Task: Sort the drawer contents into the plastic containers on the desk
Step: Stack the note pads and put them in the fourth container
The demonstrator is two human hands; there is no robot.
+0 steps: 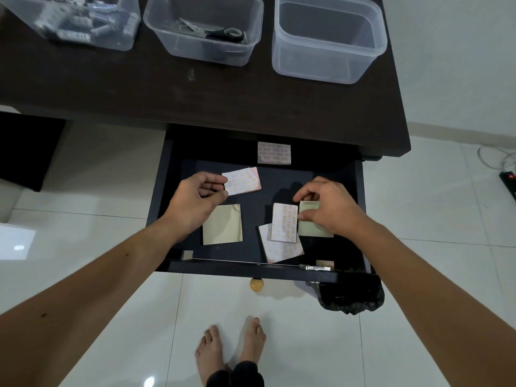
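While reaching into drawer point(167, 208): left fingers point(220, 180) pinching pink pad point(243, 181) at its edge; right fingers point(305, 217) closed on green pad point(310, 231).

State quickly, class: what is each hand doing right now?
Left hand: pinching the edge of a pink patterned pad in the drawer.
Right hand: fingers closed on a pale green pad.

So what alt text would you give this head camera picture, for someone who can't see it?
Two bare hands reach into an open dark drawer: the left hand pinches a pink patterned note pad, the right hand grips a pale green pad. On the desk above stand three clear plastic containers; the middle one holds scissors.
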